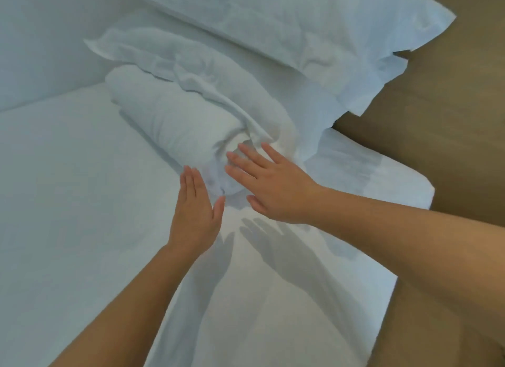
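White bedding roll lies on the bed, forward of both hands. Its long axis runs diagonally, the far end up-left toward the wall and the near end down-right, facing the person. Loose cloth drapes over the far side and gathers in twisted folds at the near end.

Left hand: flat, fingers straight and together, turned edge-on, just left of the near end; thumb tip almost at the fabric. Holds nothing.

Right hand: flat, fingers spread, palm down, fingertips over the near end's gathered folds. Contact looks likely but cannot be confirmed. Grips nothing.

Shadows of both hands fall on the sheet just below them, so the hands hang above the bed rather than rest on it.

Judgement: the right hand is nearer and is over the roll's end; the left flanks it. The next push probably goes along the axis, up-left.

Pillow sits beyond the roll, apart from it.
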`<state>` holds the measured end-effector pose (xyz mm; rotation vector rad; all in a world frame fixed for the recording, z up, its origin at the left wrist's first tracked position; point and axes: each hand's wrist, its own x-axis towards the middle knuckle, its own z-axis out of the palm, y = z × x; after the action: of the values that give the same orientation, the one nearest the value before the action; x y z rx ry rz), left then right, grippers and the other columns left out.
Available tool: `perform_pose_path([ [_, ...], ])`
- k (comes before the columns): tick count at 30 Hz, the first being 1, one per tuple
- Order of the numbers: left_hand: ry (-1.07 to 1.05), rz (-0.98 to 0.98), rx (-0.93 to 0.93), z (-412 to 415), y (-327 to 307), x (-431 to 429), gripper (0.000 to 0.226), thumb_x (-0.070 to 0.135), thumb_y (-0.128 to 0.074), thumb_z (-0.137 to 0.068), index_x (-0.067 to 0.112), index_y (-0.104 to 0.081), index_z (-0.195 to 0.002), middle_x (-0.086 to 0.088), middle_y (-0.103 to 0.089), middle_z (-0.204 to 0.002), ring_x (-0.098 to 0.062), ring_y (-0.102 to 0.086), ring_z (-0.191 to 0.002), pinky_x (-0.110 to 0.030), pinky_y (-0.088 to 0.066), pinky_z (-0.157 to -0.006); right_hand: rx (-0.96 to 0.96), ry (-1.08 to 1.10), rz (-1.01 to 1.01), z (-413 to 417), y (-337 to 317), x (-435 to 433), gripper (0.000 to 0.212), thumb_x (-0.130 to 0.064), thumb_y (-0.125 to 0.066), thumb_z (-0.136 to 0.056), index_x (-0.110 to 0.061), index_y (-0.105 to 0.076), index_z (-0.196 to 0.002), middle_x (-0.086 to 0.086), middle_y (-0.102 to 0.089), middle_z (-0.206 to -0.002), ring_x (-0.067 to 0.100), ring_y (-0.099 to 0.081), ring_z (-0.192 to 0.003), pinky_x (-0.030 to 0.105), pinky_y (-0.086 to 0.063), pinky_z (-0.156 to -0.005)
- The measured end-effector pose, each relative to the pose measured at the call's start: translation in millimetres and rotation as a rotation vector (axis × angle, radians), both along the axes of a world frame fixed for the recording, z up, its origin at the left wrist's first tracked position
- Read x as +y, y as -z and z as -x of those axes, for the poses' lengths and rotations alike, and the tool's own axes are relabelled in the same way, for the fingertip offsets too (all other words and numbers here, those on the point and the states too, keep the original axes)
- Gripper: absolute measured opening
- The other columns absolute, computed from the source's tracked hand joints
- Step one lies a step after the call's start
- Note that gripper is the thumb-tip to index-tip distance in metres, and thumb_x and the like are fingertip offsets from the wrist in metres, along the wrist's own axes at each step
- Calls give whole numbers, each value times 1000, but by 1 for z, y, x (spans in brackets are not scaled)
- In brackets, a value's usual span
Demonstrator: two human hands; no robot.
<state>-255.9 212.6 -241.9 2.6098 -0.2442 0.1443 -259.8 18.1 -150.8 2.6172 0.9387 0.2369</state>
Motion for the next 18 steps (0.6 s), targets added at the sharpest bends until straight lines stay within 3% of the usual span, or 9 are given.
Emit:
perform_pose_path([
  [4, -128, 360, 0, -43, 37, -18, 73, 36, -34, -103, 1, 8, -152, -13, 7, -162, -21, 3, -150, -30, 0, -121, -129, -69, 159, -52, 11, 6, 65, -35, -47, -90, -8, -38, -148, 15, -35, -154, 34, -27, -145, 58, -20, -116],
  [7, -177, 654, 23, -62, 56, -24, 84, 50, -35, -96, 10, 9, -154, -6, -1, -163, -18, -11, -149, -39, -18, -120, -161, -221, 258, -82, 2, 19, 63, -37, -44, -90, -8, -42, -145, 17, -46, -145, 36, -32, -142, 59, -19, -115],
  [9, -158, 741, -15, -66, 67, -22, 87, 62, -33, -91, 20, 9, -155, 2, -6, -163, -14, -21, -146, -41, -28, -116, -188, -352, 273, -99, -6, 31, 51, -35, -46, -91, -10, -50, -135, 15, -53, -131, 37, -44, -131, 57, -26, -112],
  [11, -123, 723, -95, -67, 82, -18, 83, 62, -34, -94, 24, 9, -155, 7, -7, -163, -11, -21, -146, -40, -30, -115, -208, -448, 284, -120, -12, 52, 43, -36, -42, -92, -12, -58, -124, 13, -53, -130, 35, -49, -124, 54, -35, -106],
  [13, -79, 666, -134, -70, 93, -14, 83, 58, -34, -95, 20, 8, -155, 4, -3, -163, -13, -15, -148, -41, -26, -117, -113, -455, 400, -140, -15, 87, 53, -44, -31, -95, -15, -56, -131, 14, -43, -147, 36, -36, -139, 57, -31, -109],
  [16, -30, 619, -134, -72, 98, -11, 85, 58, -34, -95, 17, 12, -154, -2, -3, -163, -17, -12, -148, -40, -22, -118, 61, -261, 670, -172, -13, 134, 68, -57, -16, -97, -22, -17, -155, 8, 3, -164, 30, 9, -150, 58, 1, -118],
  [18, -32, 677, -132, -73, 98, -9, 87, 58, -37, -95, 16, 11, -154, -4, -3, -163, -15, -10, -149, -37, -19, -119, 56, -216, 809, -185, -9, 150, 73, -60, -15, -97, -21, -2, -157, 7, 14, -163, 28, 16, -149, 59, 6, -117],
])
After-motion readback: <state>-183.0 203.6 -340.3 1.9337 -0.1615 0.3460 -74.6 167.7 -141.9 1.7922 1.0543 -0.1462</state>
